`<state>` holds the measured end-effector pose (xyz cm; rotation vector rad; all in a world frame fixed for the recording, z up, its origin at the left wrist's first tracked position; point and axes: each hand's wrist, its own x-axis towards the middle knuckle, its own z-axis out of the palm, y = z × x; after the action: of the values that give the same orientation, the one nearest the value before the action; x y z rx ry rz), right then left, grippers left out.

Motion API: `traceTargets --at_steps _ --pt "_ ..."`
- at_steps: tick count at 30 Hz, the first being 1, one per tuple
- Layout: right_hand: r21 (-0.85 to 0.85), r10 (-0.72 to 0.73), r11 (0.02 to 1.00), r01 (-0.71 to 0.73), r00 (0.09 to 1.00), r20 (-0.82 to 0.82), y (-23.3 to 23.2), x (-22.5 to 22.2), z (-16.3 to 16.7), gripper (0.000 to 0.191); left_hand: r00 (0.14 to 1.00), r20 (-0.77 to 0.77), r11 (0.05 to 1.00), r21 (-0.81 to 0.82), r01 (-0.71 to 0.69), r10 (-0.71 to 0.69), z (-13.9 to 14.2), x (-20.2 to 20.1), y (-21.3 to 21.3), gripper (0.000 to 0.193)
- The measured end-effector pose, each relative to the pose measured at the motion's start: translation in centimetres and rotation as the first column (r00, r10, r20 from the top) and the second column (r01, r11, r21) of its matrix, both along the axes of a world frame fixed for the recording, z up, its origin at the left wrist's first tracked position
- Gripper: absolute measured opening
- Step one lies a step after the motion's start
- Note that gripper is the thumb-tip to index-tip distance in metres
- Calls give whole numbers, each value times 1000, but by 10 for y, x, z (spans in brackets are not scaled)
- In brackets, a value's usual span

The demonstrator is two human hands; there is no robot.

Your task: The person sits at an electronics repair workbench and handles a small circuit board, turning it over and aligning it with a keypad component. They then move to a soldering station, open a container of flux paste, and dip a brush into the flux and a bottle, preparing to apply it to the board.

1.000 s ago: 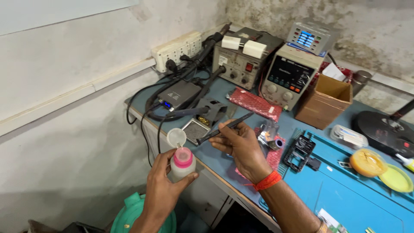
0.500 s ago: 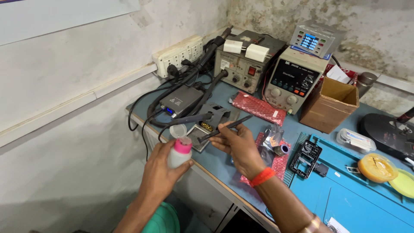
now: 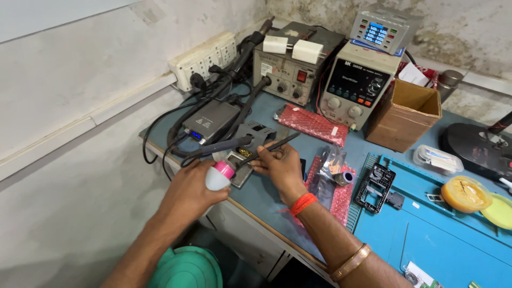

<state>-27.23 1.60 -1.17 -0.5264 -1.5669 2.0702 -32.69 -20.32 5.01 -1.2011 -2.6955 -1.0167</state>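
Observation:
My left hand grips a small white bottle with a pink neck at the bench's front left corner, tipped toward a soldering iron stand. My right hand holds a thin dark tool, pen-like, pointing up and right over the stand. A red thread band is on my right wrist and a metal bangle further up the forearm.
At the back stand a soldering station, a bench power supply and a small meter. A cardboard box, red bubble wrap, a wall power strip, a blue work mat and a green stool are around.
My left hand has brought the bottle up and closer to the stand, and its open flip cap seen earlier no longer shows. The view has shifted closer to the bench.

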Motion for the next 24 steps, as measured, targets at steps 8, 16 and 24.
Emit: traceTargets --at_steps 8,16,24 --pt "-131 -9 991 6 1000 -27 -3 -1 -2 25 1000 19 999 42 -13 12 -3 -2 0 66" --pt "-129 18 991 -22 999 -31 3 -4 4 24 985 85 988 -5 -152 152 -1 8 9 67" --pt "-80 80 993 -81 997 -16 6 -10 4 21 990 -26 991 -5 -135 135 -6 -2 6 74"
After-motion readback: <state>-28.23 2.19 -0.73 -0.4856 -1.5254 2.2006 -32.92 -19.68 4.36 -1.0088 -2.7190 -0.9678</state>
